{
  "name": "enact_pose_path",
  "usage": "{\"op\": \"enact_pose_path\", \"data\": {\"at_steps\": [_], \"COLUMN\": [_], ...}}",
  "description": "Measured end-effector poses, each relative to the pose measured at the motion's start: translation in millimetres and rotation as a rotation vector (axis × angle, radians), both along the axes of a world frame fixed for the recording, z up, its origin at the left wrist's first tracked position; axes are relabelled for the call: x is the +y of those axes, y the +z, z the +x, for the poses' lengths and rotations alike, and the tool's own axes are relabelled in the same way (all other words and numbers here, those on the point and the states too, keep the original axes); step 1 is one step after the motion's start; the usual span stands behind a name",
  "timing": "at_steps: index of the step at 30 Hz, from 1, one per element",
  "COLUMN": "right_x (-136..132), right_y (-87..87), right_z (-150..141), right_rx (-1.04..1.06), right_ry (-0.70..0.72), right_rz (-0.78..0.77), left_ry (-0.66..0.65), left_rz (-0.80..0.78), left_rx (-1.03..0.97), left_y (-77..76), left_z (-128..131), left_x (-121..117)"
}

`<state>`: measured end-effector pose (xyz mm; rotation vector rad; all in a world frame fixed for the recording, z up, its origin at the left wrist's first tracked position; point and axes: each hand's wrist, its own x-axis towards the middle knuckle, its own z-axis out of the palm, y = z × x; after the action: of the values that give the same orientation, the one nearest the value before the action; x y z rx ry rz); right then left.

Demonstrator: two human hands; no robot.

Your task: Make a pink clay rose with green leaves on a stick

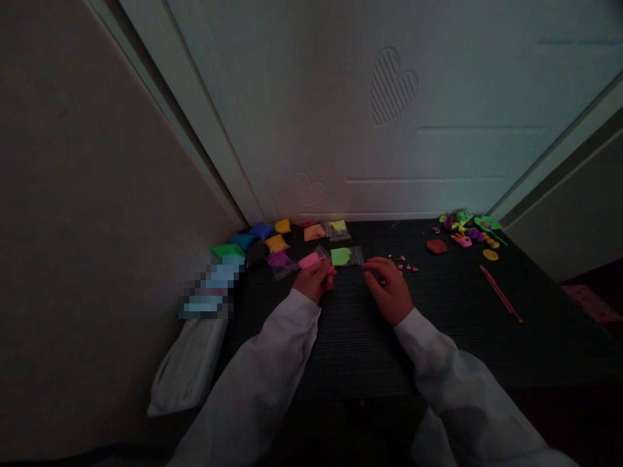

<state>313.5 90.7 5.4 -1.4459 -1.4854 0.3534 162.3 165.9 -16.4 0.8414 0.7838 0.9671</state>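
Observation:
My left hand (314,281) is closed in a pinch, and a bit of pink clay shows at its fingertips. Just behind it lies a small clear bag of pink clay (307,261), partly covered by the fingers. To its right is a bag of light green clay (341,256). My right hand (389,292) hovers over the dark table, its thumb and fingers curved and apart, with nothing seen between them. Small pink bits of clay (407,267) lie beyond and right of that hand, some partly hidden by it.
More clay bags, purple (279,260), orange (276,244), blue (261,230) and others, line the back left. A reddish-brown lump (437,246), colourful clay figures (464,239) and a pink stick-like tool (501,294) lie right. A white pack (189,363) sits at the left edge; a white panel (341,130) stands behind.

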Motion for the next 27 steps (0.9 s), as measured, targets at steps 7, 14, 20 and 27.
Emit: {"op": "enact_pose_path", "data": {"at_steps": [7,14,20,27], "right_x": [-1.1,-0.8,-0.4,0.3], "right_y": [0.3,0.4,1.2,3.8], "right_z": [-0.9,-0.3,2.5,6.4], "right_rx": [0.007,0.014,0.054,0.077], "right_ry": [0.017,0.0,-0.054,-0.09], "right_rz": [-0.007,0.002,0.015,0.046], "left_ry": [-0.031,-0.207,-0.387,-0.42], "left_rz": [0.054,0.687,0.953,1.076], "left_rx": [0.086,0.62,0.672,0.765], "left_y": [0.3,-2.1,-5.7,-10.0], "left_z": [-0.5,-5.7,-2.7,-5.7], "left_x": [-0.9,-6.1,-6.4,-2.5]}}
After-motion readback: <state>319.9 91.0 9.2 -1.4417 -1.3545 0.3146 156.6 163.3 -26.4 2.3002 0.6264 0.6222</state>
